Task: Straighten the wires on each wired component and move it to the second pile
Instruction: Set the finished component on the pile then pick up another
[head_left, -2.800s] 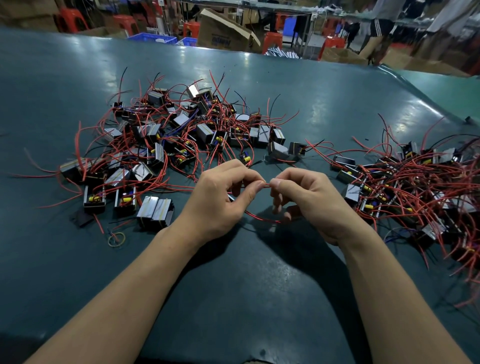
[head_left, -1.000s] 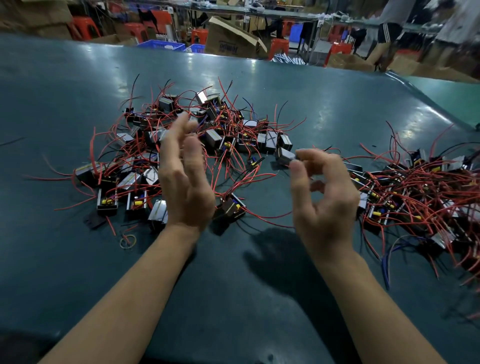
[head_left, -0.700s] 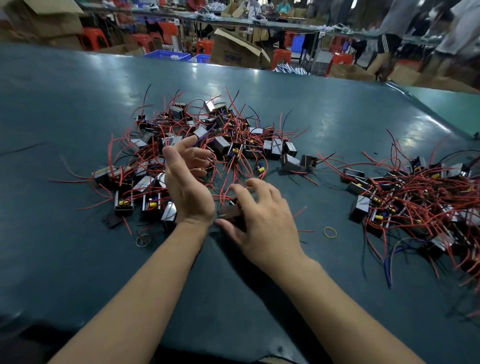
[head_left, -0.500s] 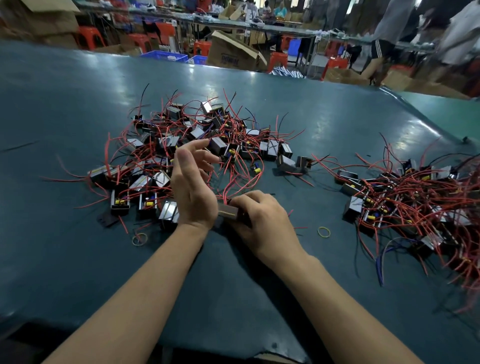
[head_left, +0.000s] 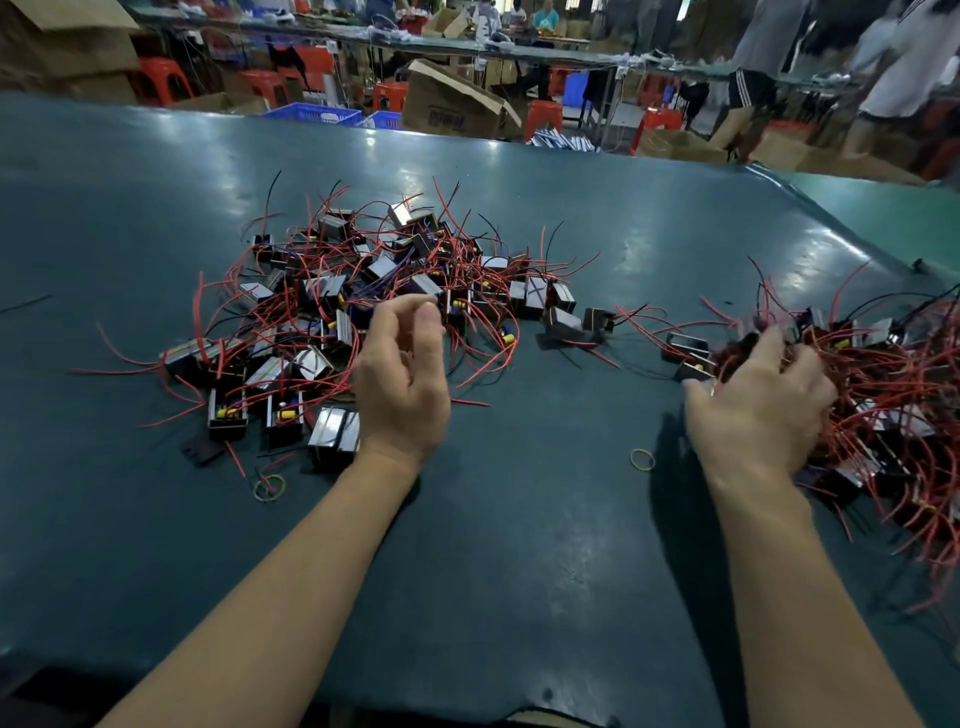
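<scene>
The right hand (head_left: 758, 410) has been swung from the middle of the counter (head_left: 519, 519), where half a second ago a component was gripped beside the left hand (head_left: 402, 384), out to the near edge of the right pile (head_left: 857, 384). The spot in front of the left hand where that component lay is now bare, so it is judged to have been carried across and laid with the right pile, though among the red wires there it cannot be picked out. The right fingers (head_left: 774, 343) are spread and only loosely bent over the wires; the hand is blurred, and whether something is still pinched beneath it cannot be told for certain, but nothing is seen to be held.

The left hand has been kept over the near edge of the left pile (head_left: 374, 296), raised slightly, its fingers (head_left: 415, 317) loosely curled and holding nothing.

One component is thus taken as finished and moved. Many are left in the left pile with tangled wires, so the task is judged far from done; a fresh component would next have to be drawn from the left pile. Two rubber bands (head_left: 642, 459) lie loose on the counter, one near each hand.
</scene>
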